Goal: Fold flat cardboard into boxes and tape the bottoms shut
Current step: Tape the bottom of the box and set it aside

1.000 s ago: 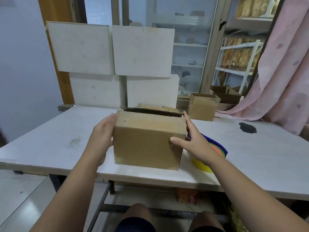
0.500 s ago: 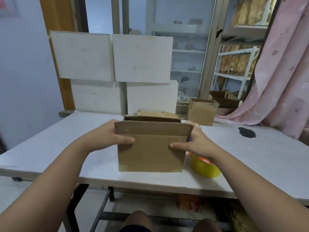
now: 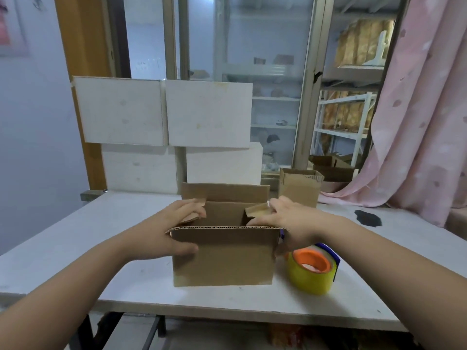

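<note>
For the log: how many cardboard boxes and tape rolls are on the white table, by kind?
Cardboard boxes: 2 (near box, far box)
Tape rolls: 1 (yellow tape roll)
Total: 3

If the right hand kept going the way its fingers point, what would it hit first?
Probably the small right flap of the box; the right hand seems to touch it, aimed across the open top.
</note>
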`<state>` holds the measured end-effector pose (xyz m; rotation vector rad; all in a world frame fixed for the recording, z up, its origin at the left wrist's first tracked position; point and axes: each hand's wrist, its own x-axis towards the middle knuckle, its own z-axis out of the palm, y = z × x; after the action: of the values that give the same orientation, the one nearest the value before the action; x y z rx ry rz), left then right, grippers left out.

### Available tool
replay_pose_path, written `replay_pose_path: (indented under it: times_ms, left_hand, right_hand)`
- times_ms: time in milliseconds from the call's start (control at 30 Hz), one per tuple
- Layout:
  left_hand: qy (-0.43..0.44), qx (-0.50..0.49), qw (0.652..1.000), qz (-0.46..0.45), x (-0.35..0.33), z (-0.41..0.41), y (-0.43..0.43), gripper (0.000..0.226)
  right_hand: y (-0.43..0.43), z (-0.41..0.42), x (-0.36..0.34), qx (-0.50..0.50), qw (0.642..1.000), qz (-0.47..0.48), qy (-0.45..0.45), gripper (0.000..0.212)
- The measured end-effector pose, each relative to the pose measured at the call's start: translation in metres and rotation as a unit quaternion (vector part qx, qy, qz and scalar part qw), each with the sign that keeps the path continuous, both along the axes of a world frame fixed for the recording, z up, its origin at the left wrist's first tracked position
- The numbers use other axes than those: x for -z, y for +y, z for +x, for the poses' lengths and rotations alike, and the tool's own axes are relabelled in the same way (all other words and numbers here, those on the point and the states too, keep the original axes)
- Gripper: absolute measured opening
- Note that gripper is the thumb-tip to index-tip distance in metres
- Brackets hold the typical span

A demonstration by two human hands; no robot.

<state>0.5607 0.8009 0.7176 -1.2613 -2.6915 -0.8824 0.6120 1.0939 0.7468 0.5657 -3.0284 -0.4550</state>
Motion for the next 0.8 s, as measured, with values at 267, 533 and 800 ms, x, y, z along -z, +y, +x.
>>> replay_pose_path:
  times_ms: [267,533,800]
  left_hand:
    - [-0.079,-0.101,0.936,0.326,0.028,0.003,0.006,0.073]
    - [-0.281,-0.13,0.822,0.477,0.058,0.009,0.019,0.052]
    - [-0.201,-0.158,0.83,0.495,0.045,0.017,0.036,0.07]
  right_hand:
    - [-0.004,0.012,0.008,0.04,0.902,-0.428,-0.039,0.061]
    - [-0.007,0.018,0.05,0.144,0.625,-0.766,-0.043,0.072]
    - [-0.023,0.018,0.061,0.173,0.7,-0.693,0.017,0.029]
